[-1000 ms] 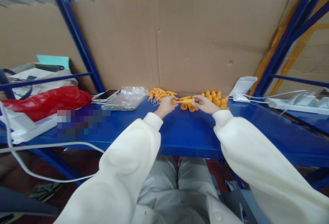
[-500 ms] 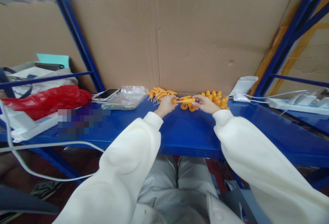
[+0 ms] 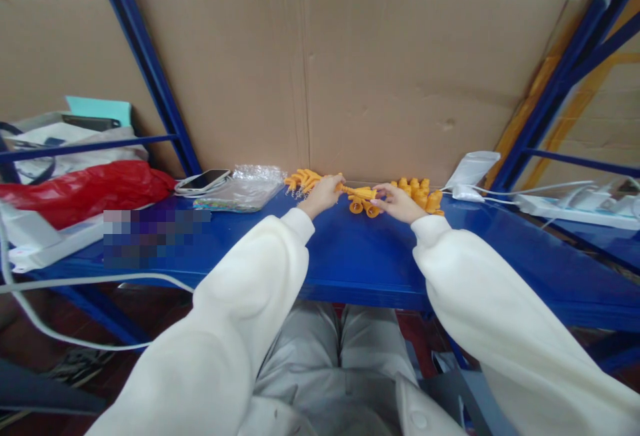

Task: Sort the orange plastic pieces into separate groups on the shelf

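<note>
Between my two hands is an orange plastic cone-like piece [image 3: 364, 193] with a narrow stem towards the left. My left hand [image 3: 326, 195] is closed in a pinch at the stem end, back of the hand uppermost. My right hand [image 3: 399, 203] has its fingers closed on the wide end. Just below the piece, two orange cups [image 3: 356, 207] lie with their round mouths facing me. Left of my left hand is a pile of slim orange parts [image 3: 306, 177] with small metal chains or springs. Behind my right hand stands a group of orange cup-shaped pieces [image 3: 427, 200].
A cardboard wall [image 3: 380, 83] closes the back of the blue table [image 3: 360, 256]. To the left lie a phone [image 3: 210, 179], clear plastic bags [image 3: 250, 191] and a red bag [image 3: 95, 186]. A white packet [image 3: 473, 173] and a power strip [image 3: 560, 208] are on the right.
My left hand has moved slightly up and away from me and turned more over the stem end. My right hand stays at the wide end. The view has shifted slightly.
</note>
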Available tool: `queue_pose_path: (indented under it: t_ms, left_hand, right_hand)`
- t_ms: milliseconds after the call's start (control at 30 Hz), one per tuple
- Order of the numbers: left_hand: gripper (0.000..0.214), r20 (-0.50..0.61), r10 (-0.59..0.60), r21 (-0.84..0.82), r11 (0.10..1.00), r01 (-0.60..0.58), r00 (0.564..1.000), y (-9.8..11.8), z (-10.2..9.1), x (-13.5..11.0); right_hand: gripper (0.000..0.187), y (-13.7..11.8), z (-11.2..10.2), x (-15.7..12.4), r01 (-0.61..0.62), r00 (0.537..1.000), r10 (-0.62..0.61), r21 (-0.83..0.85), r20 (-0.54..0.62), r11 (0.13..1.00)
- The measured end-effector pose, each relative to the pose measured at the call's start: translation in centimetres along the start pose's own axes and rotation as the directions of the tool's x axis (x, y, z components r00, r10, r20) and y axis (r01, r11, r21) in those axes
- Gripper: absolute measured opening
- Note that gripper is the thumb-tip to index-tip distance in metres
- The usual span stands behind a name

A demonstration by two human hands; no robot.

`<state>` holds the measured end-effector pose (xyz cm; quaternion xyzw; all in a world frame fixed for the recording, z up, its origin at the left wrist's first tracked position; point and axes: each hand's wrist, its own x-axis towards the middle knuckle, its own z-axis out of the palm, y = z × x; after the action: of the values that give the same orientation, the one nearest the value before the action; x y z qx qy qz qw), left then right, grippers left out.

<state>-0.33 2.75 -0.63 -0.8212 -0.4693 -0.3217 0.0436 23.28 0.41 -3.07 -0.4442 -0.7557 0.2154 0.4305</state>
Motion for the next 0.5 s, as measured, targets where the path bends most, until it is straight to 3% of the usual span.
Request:
queue_pose_path:
  t_ms: [200,367,500]
  left_hand:
    - [0.039,0.081,0.018,0.154,0.988,-0.030,0.997,0.8,-0.1,3.3]
    - [0.043,0.118,0.010,0.193,0.981,-0.033,0.993,0.9,0.9,5.3]
    - [0.043,0.194,0.034,0.198,0.978,-0.073,0.980,0.7,1.8,6.6]
  right_hand:
    - [0.036,-0.1,-0.1,0.1,0.018,0.990,-0.030,-0.090,-0.135,0.996]
    - [0.046,0.2,-1.0,0.4,0.000,0.968,-0.036,-0.147,-0.249,0.989]
    - [0.036,0.6,-2.1,0.6,-0.047,0.928,-0.035,-0.209,-0.370,0.977]
